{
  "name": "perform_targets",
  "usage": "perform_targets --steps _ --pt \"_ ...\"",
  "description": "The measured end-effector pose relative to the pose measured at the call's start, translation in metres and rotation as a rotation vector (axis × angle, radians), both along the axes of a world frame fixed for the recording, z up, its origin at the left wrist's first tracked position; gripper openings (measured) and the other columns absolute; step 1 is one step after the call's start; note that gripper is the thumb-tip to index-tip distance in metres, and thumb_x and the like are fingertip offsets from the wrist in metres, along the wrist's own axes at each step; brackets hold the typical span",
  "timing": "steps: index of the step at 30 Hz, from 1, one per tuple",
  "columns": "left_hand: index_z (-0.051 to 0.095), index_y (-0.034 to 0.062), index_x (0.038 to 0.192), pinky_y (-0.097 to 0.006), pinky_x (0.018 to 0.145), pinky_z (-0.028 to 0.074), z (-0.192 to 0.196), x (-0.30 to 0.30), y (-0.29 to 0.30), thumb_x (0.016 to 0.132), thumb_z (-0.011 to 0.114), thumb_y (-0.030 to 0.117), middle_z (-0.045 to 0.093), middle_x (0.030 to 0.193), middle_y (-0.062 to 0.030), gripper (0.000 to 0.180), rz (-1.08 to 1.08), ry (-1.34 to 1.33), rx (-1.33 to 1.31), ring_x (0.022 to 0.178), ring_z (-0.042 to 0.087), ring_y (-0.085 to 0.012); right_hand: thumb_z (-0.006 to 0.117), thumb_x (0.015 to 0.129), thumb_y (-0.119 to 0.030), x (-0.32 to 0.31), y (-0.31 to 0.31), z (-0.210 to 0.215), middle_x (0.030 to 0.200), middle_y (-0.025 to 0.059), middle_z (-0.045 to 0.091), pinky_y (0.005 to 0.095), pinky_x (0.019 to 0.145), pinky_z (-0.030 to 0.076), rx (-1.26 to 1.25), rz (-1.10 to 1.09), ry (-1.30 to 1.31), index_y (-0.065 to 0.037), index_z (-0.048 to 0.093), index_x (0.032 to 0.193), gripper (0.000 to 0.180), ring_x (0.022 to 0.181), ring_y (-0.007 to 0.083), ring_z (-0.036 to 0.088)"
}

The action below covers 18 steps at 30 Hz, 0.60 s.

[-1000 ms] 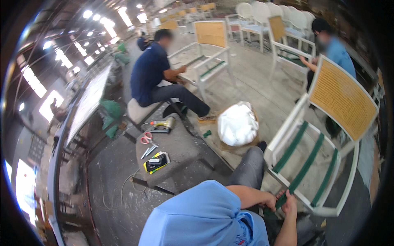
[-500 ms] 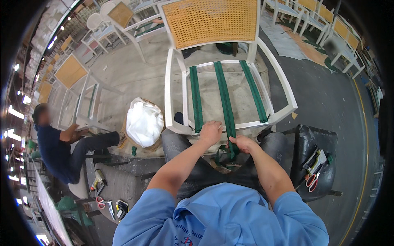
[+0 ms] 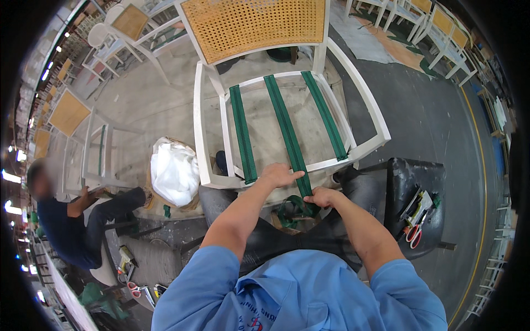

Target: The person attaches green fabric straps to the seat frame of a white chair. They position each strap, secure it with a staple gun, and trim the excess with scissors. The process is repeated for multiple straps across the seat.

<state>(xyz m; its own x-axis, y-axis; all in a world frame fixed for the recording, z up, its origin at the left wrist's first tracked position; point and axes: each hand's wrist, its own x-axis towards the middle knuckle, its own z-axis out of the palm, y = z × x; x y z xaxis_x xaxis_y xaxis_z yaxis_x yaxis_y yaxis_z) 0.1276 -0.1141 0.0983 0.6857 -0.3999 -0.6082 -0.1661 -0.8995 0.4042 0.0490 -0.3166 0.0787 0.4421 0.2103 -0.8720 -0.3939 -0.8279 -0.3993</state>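
Note:
A white armchair frame (image 3: 200,132) with a woven cane back (image 3: 259,27) stands before me, its seat open. Three green webbing straps run from back rail to front rail: a left strap (image 3: 240,135), a middle strap (image 3: 284,118) and a right strap (image 3: 326,117). At the front rail, my left hand (image 3: 280,175) is closed about the middle strap, thumb on its edge; its other fingers are partly hidden. Just below, my right hand (image 3: 324,197) pinches the same strap where it hangs past the rail. The loose webbing (image 3: 295,211) curls between my knees.
On a black padded stool (image 3: 430,220) at right lie a staple gun (image 3: 418,207) and red-handled scissors (image 3: 414,236). Another stool at left holds more tools (image 3: 127,262). A white bag (image 3: 175,172) sits left of the chair. A co-worker (image 3: 63,215) sits at far left beside another chair.
My left hand has shifted along the front rail, and its thumb now meets the middle strap. The right hand still grips the strap below. The whole view has turned slightly.

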Motion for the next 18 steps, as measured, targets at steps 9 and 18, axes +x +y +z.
perform_targets --steps 9,18 --pt "0.075 0.0030 0.108 -0.045 0.086 0.058 0.000 0.002 -0.001 0.086 0.052 0.082 0.076 0.101 -0.0195 0.085 -0.091 -0.116 0.036 0.100 0.073 -0.0346 0.063 0.100 -0.050 0.031 0.009 -0.083 0.108 0.0256 0.072 0.0449 0.090 0.053 -0.101 0.183 -0.142 0.001 0.069 0.119 0.056 0.103 0.0378 0.069" --pt "0.075 0.0011 0.098 -0.045 0.081 0.058 -0.006 0.003 0.000 0.085 0.059 0.075 0.075 0.093 -0.0195 0.077 -0.065 -0.161 -0.022 0.092 0.073 -0.0352 0.061 0.103 -0.045 0.017 0.008 -0.100 0.118 0.0225 0.071 0.0408 0.097 0.050 0.069 0.232 -0.187 -0.007 0.068 0.127 0.046 0.112 0.0348 0.066"
